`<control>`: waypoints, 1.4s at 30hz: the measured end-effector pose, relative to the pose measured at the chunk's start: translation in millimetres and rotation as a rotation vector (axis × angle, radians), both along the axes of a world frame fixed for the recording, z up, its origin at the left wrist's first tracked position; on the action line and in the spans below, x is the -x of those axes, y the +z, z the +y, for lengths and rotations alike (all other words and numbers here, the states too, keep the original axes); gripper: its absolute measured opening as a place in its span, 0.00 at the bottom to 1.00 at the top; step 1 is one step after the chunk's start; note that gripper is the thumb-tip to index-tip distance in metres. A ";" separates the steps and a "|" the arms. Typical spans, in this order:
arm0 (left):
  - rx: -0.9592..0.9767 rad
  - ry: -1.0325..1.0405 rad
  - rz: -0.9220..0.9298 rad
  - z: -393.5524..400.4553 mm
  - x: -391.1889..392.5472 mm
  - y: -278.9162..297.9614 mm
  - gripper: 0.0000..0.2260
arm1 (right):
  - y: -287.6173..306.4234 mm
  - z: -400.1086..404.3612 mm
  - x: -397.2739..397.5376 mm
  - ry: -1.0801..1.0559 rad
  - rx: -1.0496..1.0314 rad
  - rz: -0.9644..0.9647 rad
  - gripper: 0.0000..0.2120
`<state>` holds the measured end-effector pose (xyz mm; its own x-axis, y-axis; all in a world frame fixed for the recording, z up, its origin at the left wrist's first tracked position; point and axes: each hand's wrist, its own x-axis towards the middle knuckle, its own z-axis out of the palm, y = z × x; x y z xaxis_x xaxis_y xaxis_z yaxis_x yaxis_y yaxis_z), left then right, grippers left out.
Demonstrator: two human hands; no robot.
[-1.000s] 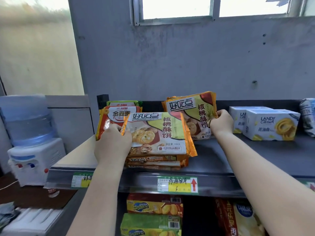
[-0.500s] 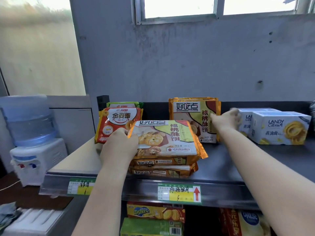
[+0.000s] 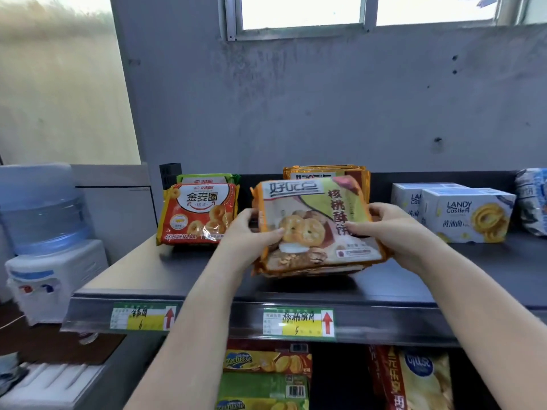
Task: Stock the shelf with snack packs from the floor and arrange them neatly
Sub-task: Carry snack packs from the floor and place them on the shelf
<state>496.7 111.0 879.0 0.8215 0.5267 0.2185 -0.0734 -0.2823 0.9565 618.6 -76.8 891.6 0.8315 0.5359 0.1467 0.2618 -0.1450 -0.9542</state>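
Note:
A small stack of orange and green walnut cookie packs [image 3: 318,229] is tilted up on the dark shelf [image 3: 154,279], front face toward me. My left hand [image 3: 251,235] grips its left edge, thumb on the front. My right hand [image 3: 384,229] grips its right edge the same way. Behind the stack stands another pack of the same kind [image 3: 325,171], mostly hidden. To the left, a red ring-biscuit pack [image 3: 198,214] stands upright with a green-topped pack [image 3: 207,178] behind it.
White Landy Castle cookie boxes [image 3: 467,214] sit on the shelf's right, with a blue and white bag [image 3: 532,199] at the far right edge. Price labels [image 3: 299,324] line the shelf front. Biscuit boxes [image 3: 266,362] fill the shelf below. A water dispenser [image 3: 44,232] stands left.
My right hand left the upright pack at the back and came to the stack's right edge. Both hands have tilted the stack up from lying flat and shifted it right.

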 end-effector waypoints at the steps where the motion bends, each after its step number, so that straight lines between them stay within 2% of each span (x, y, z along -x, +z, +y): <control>1: -0.045 0.008 -0.037 -6.7 -8.9 0.9 0.18 | -0.1 -4.3 -4.3 -0.051 -0.067 -0.051 0.09; 4: -0.145 0.020 -0.109 -15.4 -36.5 6.3 0.24 | -2.4 -12.9 -23.4 -0.160 -0.178 -0.151 0.11; 6: -0.188 -0.027 -0.064 -15.3 -52.0 7.8 0.22 | -8.6 -16.9 -40.8 -0.272 -0.105 -0.221 0.12; 9: -0.223 -0.057 0.095 -12.1 -67.8 4.4 0.18 | -22.6 -25.2 -66.3 -0.435 0.059 -0.285 0.05; 13: -0.202 0.001 0.100 -9.8 -79.2 -6.5 0.16 | -24.8 -37.9 -70.5 -0.508 0.098 -0.313 0.03; 15: -0.231 -0.006 0.103 -14.7 -80.7 -8.9 0.17 | -22.1 -40.1 -70.2 -0.531 0.127 -0.320 0.07; 18: -0.313 0.048 0.081 -20.7 -81.2 -8.9 0.17 | -18.5 -37.7 -64.5 -0.564 0.184 -0.324 0.18; 20: -0.437 0.165 0.024 -25.0 -72.7 -6.4 0.15 | -15.9 -32.7 -51.1 -0.644 0.146 -0.438 0.23; 22: -0.561 0.284 -0.083 -26.8 -58.0 -5.9 0.12 | -14.1 -22.4 -32.2 -0.696 0.097 -0.643 0.20; 25: -0.679 0.382 -0.182 -26.6 -20.9 -12.2 0.09 | -15.7 6.0 4.4 -0.541 -0.002 -0.837 0.12; 28: -0.737 0.503 -0.179 -13.0 30.7 -28.4 0.06 | -25.6 42.0 51.1 -0.310 -0.093 -0.861 0.07; 31: -0.709 0.636 -0.112 12.2 92.5 -53.0 0.05 | -46.3 82.1 104.6 -0.126 -0.148 -0.901 0.03; 35: -0.665 0.881 0.075 42.7 194.2 -95.2 0.09 | -88.7 136.7 191.8 0.247 -0.167 -0.843 0.04; 38: -0.581 1.047 0.300 55.2 291.9 -145.3 0.05 | -137.7 170.3 269.1 0.609 -0.101 -0.776 0.07; 42: -0.323 1.199 0.652 33.0 438.9 -221.9 0.04 | -215.6 196.7 382.5 0.938 0.075 -0.606 0.09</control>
